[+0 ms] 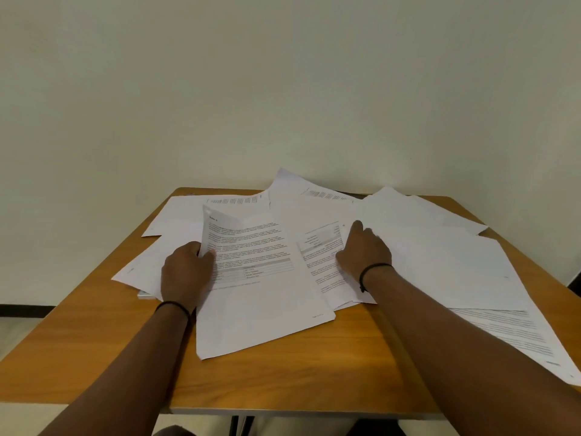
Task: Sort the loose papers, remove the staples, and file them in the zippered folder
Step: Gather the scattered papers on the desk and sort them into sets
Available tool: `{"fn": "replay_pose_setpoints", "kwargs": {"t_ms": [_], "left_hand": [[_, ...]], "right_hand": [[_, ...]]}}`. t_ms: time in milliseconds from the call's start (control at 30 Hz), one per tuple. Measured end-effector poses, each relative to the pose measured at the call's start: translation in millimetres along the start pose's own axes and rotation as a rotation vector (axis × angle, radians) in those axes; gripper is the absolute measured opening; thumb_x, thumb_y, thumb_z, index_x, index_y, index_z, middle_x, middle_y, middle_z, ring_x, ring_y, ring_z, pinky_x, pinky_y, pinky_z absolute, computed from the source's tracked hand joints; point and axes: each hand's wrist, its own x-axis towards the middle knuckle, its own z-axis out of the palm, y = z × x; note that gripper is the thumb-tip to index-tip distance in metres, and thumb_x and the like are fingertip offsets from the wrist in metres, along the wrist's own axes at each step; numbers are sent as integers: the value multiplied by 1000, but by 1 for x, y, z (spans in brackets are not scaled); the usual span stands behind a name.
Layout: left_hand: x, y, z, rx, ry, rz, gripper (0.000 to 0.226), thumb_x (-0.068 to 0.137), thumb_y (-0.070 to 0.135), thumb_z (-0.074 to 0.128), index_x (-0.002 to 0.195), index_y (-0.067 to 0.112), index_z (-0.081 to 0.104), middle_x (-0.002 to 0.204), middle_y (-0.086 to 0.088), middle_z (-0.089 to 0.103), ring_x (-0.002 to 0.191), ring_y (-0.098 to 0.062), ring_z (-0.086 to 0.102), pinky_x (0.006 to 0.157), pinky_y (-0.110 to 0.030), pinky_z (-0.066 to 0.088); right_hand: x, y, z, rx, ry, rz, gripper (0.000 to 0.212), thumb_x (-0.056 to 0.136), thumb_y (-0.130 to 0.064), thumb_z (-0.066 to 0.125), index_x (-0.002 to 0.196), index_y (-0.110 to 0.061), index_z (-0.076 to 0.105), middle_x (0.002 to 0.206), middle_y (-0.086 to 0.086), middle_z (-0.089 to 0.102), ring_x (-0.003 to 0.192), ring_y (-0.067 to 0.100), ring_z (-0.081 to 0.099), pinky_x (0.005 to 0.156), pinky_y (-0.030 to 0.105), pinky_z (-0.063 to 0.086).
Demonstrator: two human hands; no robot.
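On the table (94, 357), left hand (185, 272) pinches a printed sheet (257, 278); right hand (364, 250) lies flat, grip open.

A plain cream wall (283, 83) filled the upper half of the frame; a wooden table (103, 350) with a pale edge occupied the lower half; a dark baseboard (22, 309) ran at left; light was soft, even.

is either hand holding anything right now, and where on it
The left hand pinches the printed sheet at its left edge, partway down. The right hand holds nothing; it lies flat on the papers.
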Motion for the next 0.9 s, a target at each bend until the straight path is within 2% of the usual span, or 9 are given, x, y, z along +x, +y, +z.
{"fn": "replay_pose_setpoints", "kwargs": {"t_ms": [100,233,333,467,533,567,667,767,900], "left_hand": [[-1,0,0,-6,5,1,25,99,30,57,81,14,62,78,2,63,64,-12,56,65,-31,45],[-3,3,-2,-27,9,15,25,99,30,57,83,13,63,81,1,64,66,-13,57,66,-31,46],[-3,4,-5,-94,25,17,23,99,30,57,86,13,63,87,3,64,75,-18,61,69,-31,49],[-6,14,-10,-261,32,45,19,100,28,58,96,13,67,94,2,68,81,-17,64,65,-21,49],[-7,24,-16,-405,19,19,15,99,24,59,97,13,69,93,4,69,80,-13,66,60,-15,48],[-6,28,-20,-482,16,10,13,99,21,60,95,14,70,92,5,71,82,-14,68,61,-17,51],[0,39,-28,-662,-63,0,12,98,17,61,91,18,71,97,-2,74,90,-24,72,78,-39,61],[1,52,-39,-774,-119,-3,12,99,14,61,93,10,70,97,-8,74,89,-28,72,76,-36,62],[3,62,-50,-893,-224,-8,15,98,16,62,98,5,71,93,-6,76,80,-20,72,62,-24,57]], "right_hand": [[-7,-1,-4,-105,53,-48,56,93,-19,55,142,-5,32,107,11,66,87,25,63,64,31,46],[-15,-6,-18,-252,138,-157,52,96,-15,46,145,-9,29,94,4,67,68,19,50,57,28,36],[-21,-24,-42,-219,180,-202,42,93,-11,47,135,-11,42,86,2,63,67,23,51,54,27,30],[-22,-50,-87,167,211,-333,32,88,-9,54,113,-21,69,104,3,71,96,27,63,70,27,38],[-21,-68,-115,420,233,-409,24,88,-9,60,102,-21,75,99,-1,73,93,19,66,75,25,46],[-22,-77,-132,570,212,-437,19,88,-9,64,97,-22,75,94,-3,74,87,15,67,76,25,50],[-32,-93,-182,946,56,-497,9,87,-11,73,89,-20,73,83,2,76,74,13,70,73,29,57],[-38,-93,-218,1044,-57,-527,7,88,-13,73,95,-11,74,84,4,76,70,13,71,67,25,59],[-29,-86,-228,958,-174,-515,9,89,-15,73,96,-10,72,80,3,76,64,12,70,57,22,55]]}}
